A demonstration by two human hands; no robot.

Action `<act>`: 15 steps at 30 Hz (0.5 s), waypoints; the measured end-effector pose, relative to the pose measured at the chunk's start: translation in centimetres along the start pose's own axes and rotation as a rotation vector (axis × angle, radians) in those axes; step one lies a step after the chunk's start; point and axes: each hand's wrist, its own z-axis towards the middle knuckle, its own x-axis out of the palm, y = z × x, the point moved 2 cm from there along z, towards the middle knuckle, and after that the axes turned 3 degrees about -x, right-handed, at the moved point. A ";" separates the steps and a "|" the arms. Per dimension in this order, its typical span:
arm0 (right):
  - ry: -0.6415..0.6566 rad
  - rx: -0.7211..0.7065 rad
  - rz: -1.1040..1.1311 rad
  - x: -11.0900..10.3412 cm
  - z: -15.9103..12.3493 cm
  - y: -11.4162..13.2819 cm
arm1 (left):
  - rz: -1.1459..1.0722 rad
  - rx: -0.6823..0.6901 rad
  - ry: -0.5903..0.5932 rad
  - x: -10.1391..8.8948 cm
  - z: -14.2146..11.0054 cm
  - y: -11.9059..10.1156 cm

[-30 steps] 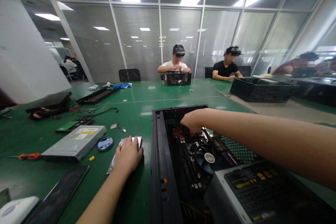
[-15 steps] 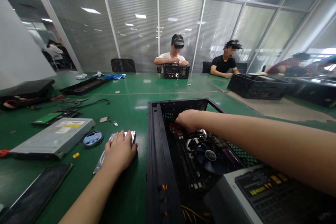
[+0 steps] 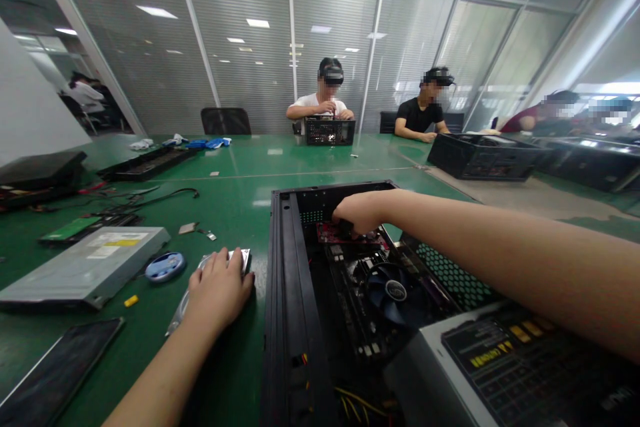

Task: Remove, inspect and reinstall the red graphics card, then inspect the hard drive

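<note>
My right hand (image 3: 363, 212) reaches into the far part of an open computer case (image 3: 295, 267). Its fingers are closed on a red graphics card (image 3: 326, 233), which shows below and left of them; the fingertips are partly hidden. Nearer me in the case are the motherboard (image 3: 350, 300) and a round CPU cooler fan (image 3: 395, 290). Left of the case, my left hand (image 3: 217, 290) lies over a silver hard drive (image 3: 180, 313) on the table, fingers stretched across its top.
A power supply (image 3: 450, 360) fills the case's near right. On the green table (image 3: 235, 207) at left lie an optical drive (image 3: 90, 260), a blue round object (image 3: 165, 267), a yellow piece (image 3: 131, 301) and a dark panel (image 3: 60, 367). Several people sit beyond with other cases (image 3: 480, 157).
The red card has come up and shows more of its board below my right hand. My left hand stays on the hard drive. The whole view has shifted slightly.
</note>
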 end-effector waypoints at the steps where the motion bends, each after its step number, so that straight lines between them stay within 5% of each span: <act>1: 0.004 -0.002 0.005 0.2 0.0 0.1 | -0.001 -0.002 0.004 -0.1 0.0 0.0; 10: 0.127 0.107 -0.113 0.2 1.1 3.0 | -0.007 0.002 0.007 -0.6 -0.2 -0.2; 15: 0.022 0.080 -0.140 0.0 0.9 2.3 | -0.013 -0.004 0.000 -0.5 -0.2 -0.3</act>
